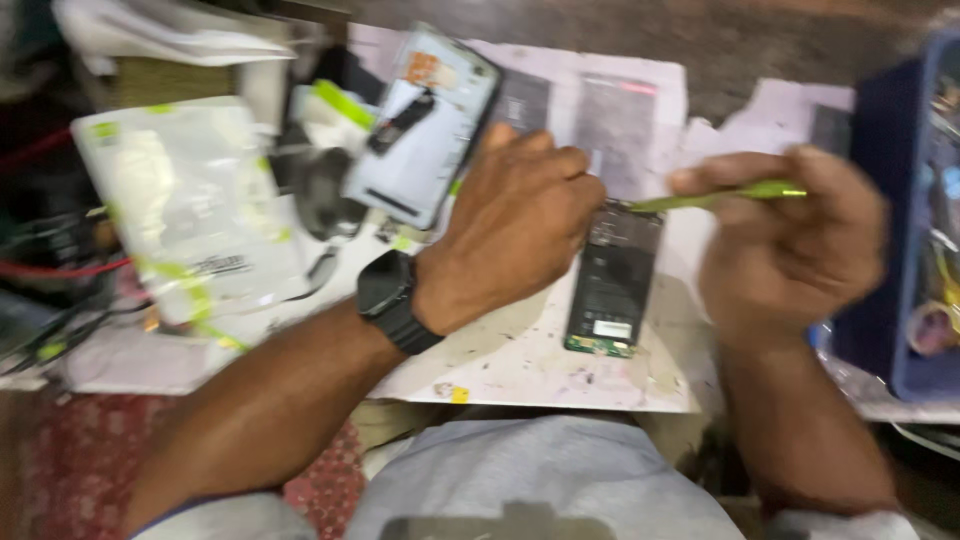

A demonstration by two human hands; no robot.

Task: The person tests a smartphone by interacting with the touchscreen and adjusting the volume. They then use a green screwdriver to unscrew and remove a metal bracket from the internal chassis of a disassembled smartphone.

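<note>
Two bare hands are seen over a stained white table [520,370]. An opened phone [612,280], its back removed and its dark innards exposed, lies flat on the table between them. The left hand [515,225], with a black watch [392,298] on its wrist, is laid knuckles-up just left of the phone's upper end; its fingers are curled down at that corner, though whether the phone is actually pinched cannot be told through the blur. A thin green tool [715,196] is gripped by the closed fingers of the right hand [790,240], and its tip is brought to the top edge of the phone. A second phone with a pale back [425,125] is seen tilted behind the left hand. A clear plastic packet [190,205] lies well to the left, and a blue box [900,230] stands at the right edge.
</note>
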